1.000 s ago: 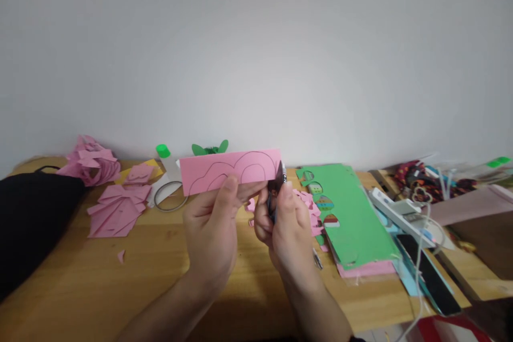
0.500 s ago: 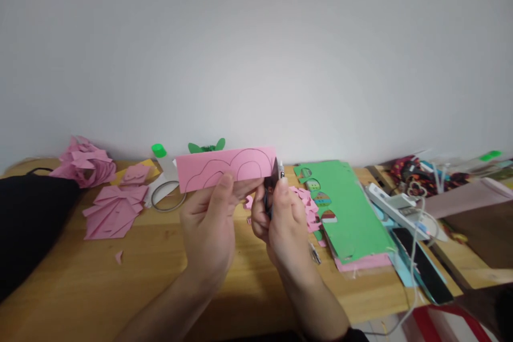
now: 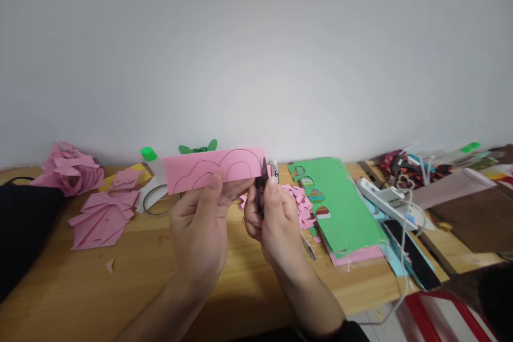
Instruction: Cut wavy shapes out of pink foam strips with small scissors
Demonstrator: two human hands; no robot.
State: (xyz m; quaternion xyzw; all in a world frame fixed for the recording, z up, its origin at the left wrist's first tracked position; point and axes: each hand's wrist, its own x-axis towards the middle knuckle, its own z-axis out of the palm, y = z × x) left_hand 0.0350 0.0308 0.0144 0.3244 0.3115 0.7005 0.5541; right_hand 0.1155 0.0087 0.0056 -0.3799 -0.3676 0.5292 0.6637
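A pink paper strip (image 3: pixel 200 165) with curved outlines drawn on it is pinched between the thumb and fingers of my left hand (image 3: pixel 204 224), held up above the table. My right hand (image 3: pixel 276 214) is wrapped round dark scissors (image 3: pixel 263 173), whose blades point up at the strip's right edge. Whether the blades bite into the paper I cannot tell. The scissors' handles are mostly hidden by my fingers. Behind my right hand lies a heap of pink paper scraps (image 3: pixel 301 206).
Folded pink papers (image 3: pixel 104 219), a crumpled pink bundle (image 3: pixel 70 168), a green-capped glue stick (image 3: pixel 149 155) and a tape ring (image 3: pixel 150 206) lie left. To the right are green sheets (image 3: pixel 348 208), a power strip (image 3: pixel 385 203), a phone (image 3: pixel 412 256) and a white cable (image 3: pixel 404 283).
The view has shifted slightly, so most things sit a little further left or right of before. Both hands still hold the strip and the scissors, whose blades remain at the strip's right edge.
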